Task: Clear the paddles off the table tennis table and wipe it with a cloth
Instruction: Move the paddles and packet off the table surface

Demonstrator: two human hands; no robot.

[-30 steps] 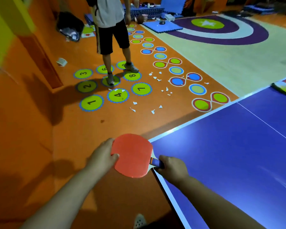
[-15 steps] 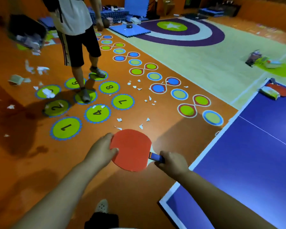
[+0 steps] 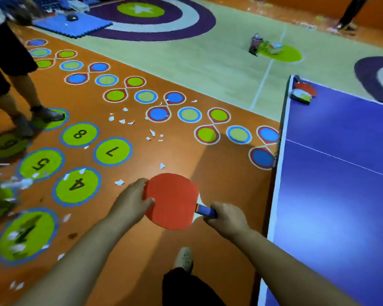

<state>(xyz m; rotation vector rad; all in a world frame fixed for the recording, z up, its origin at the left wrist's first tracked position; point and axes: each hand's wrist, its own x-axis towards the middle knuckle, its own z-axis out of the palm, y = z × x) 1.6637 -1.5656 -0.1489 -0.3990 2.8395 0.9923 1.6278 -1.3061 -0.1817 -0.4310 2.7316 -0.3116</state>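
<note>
Red rubber faces up on the table tennis paddle (image 3: 171,200) you hold over the orange floor (image 3: 186,155), just off the left edge of the blue table tennis table (image 3: 341,217). Your right hand (image 3: 227,219) wraps curled fingers round the blue handle (image 3: 205,211). Your left hand (image 3: 132,200) pinches the blade's opposite edge, thumb on the red face. On the table's far corner a second red paddle (image 3: 305,88) touches a green-and-white item (image 3: 301,97) too small to identify. White paper scraps (image 3: 119,182) dot the floor near another person's shoes (image 3: 47,114).
</note>
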